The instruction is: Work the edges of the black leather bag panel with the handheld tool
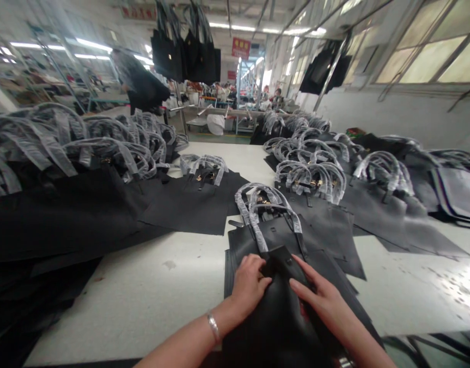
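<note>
Dozens of stacked bags crowd the bench, while on one black bag the left hand pinches the flap and the right hand rests flat, fingers spread.

Level: you work in a bright, evenly lit hall.
Sources: ceiling tubes and windows at your upper right.
Glare: washed patch at the table's right edge.
Shadows: soft, faint.
Focus: your left hand and right hand read sharp.
Blur: the walking person smears.
Distortion: lines bow toward corners.
</note>
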### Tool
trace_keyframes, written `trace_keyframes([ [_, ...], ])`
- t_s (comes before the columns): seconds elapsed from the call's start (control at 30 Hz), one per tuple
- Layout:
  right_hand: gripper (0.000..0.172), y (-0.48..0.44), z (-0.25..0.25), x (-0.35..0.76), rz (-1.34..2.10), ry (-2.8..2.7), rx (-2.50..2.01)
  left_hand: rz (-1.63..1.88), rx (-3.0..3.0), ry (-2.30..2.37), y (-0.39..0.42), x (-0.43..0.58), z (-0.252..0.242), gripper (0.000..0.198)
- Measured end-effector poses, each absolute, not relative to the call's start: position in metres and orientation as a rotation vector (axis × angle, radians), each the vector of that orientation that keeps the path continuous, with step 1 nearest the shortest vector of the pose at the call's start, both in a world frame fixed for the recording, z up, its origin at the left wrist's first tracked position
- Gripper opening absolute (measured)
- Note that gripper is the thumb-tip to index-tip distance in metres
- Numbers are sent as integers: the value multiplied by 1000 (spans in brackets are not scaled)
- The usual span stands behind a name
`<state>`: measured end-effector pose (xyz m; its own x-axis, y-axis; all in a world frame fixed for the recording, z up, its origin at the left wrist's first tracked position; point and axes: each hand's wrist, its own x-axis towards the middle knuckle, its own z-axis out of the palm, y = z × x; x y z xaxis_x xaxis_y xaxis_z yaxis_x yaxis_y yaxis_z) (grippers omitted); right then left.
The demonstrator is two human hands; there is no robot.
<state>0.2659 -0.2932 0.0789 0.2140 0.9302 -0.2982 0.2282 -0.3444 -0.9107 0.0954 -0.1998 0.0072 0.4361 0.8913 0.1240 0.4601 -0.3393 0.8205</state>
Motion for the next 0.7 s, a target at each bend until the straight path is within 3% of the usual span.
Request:
trace_keyframes([
  [0.17,80,-318,78,287,1131,-962,-1729,400,2268,1397,-185,97,27,53],
  [0.3,92,-348,75,303,1057,-746,-1721,243,2345,1389,-171,101,32,48],
  [0.47,95,-385,70,321,907,-568,-1730,368,1856,1088,-162,91,50,36],
  [0.63,92,-415,64,334,783,-386,-1704,681,1234,713,-170,56,125,68],
  [0.7,92,-424,61,338,768,-335,-1683,932,1256,749,-177,38,165,63],
])
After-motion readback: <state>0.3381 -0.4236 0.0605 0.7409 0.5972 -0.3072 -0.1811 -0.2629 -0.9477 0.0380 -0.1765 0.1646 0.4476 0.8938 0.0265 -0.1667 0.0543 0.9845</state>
